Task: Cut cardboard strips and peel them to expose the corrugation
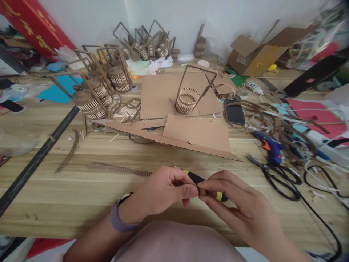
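Note:
Near the table's front edge, my left hand (169, 189) and my right hand (240, 200) meet, both pinching a small brown piece (202, 191) between thumbs and fingertips. Just behind the fingers lies a black and yellow tool handle (195, 177), partly covered by my right hand. To the left of it, a ridged brown strip (120, 169) rests on the wood. Beyond my hands is a cardboard sheet (199, 133), and farther back a small slatted basket (185, 105) with a tall angular handle stands on more cardboard.
A blue glue gun (272, 147) and black scissors (280, 182) lie at right, near a phone (235, 111) and coiled strips. Handled baskets (88, 103) stand at back left. A long black bar (38, 156) crosses the left side. An open carton (261, 51) stands at back right.

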{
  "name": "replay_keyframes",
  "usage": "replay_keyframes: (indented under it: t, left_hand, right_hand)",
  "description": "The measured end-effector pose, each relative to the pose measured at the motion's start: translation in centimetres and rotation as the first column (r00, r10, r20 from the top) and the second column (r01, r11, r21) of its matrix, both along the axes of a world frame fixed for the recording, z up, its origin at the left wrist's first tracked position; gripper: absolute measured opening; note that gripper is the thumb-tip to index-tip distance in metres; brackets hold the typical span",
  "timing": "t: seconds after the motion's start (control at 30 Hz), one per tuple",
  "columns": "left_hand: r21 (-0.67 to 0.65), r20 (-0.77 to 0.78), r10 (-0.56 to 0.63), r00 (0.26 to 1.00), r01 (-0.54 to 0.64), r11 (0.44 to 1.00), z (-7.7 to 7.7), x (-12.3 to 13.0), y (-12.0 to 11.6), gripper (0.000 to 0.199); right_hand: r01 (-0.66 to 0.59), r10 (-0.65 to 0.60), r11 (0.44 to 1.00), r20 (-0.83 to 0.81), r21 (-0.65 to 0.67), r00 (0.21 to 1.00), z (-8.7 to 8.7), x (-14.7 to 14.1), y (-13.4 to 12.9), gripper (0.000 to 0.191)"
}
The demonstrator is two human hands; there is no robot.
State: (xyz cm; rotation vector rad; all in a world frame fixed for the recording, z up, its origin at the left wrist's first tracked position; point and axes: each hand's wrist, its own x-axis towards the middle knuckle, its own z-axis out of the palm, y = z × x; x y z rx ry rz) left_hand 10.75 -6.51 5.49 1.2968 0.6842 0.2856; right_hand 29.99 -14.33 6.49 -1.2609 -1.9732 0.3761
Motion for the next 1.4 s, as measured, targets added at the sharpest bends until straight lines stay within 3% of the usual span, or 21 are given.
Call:
replay_keyframes:
  t: [0.1,0.23,0.33,0.47,0.6,0.83,0.93,1.13,1.27,1.4]
  left_hand:
    - [0.165,-0.148,0.073,0.986,-0.048,0.985,1.0,0.2,-0.4,0.021]
    - [0.219,-0.205,0.173,0.963,-0.127,0.967,1.4,0.8,-1.1,0.019]
    - [0.249,-0.194,0.19,0.962,-0.139,0.958,1.1,0.9,-1.2,0.015]
    - [0.146,-0.144,0.133,0.981,-0.112,0.983,0.7,0.4,-0.9,0.018]
    - [0.035,-0.045,0.113,0.993,-0.111,0.993,0.6,0.1,-0.6,0.023]
    - [-0.263,0.193,0.115,0.974,-0.061,0.963,0.5,0.6,-0.4,0.027]
    - [-0.281,0.191,0.085,0.978,-0.028,0.959,0.3,0.7,-0.2,0.037]
    - [0.012,-0.037,0.101,0.994,-0.101,0.995,0.7,0.2,0.1,0.024]
    - [0.172,-0.149,0.165,0.975,-0.139,0.975,1.4,0.2,-0.6,0.015]
    - [0.264,-0.148,0.205,0.968,-0.161,0.951,1.5,0.3,-1.2,0.012]
  right_hand:
    - [-0.016,0.013,1.0,0.186,0.012,0.983,0.2,-0.2,-0.4,0.017]
    - [-0.034,-0.024,0.993,0.474,0.113,0.88,0.4,-0.6,-0.7,0.033]
    - [-0.074,-0.025,0.984,0.533,0.163,0.846,0.3,-0.6,-0.6,0.042]
    - [-0.074,0.048,0.995,0.349,0.06,0.936,0.3,-0.3,-0.3,0.033]
    - [-0.017,0.019,1.0,0.1,-0.022,0.995,0.9,-0.3,0.0,0.019]
    - [0.029,-0.036,0.999,-0.268,-0.033,0.963,-0.1,-1.1,0.3,0.016]
    - [0.038,-0.04,0.999,-0.262,-0.015,0.964,-0.3,-1.0,0.3,0.015]
    - [0.007,-0.013,0.997,0.075,0.071,0.997,0.4,-0.6,0.2,0.018]
    - [-0.043,0.013,0.994,0.283,0.101,0.959,-0.2,-0.4,-0.5,0.023]
    - [-0.055,0.015,0.995,0.409,0.086,0.912,-0.7,-0.1,-1.3,0.035]
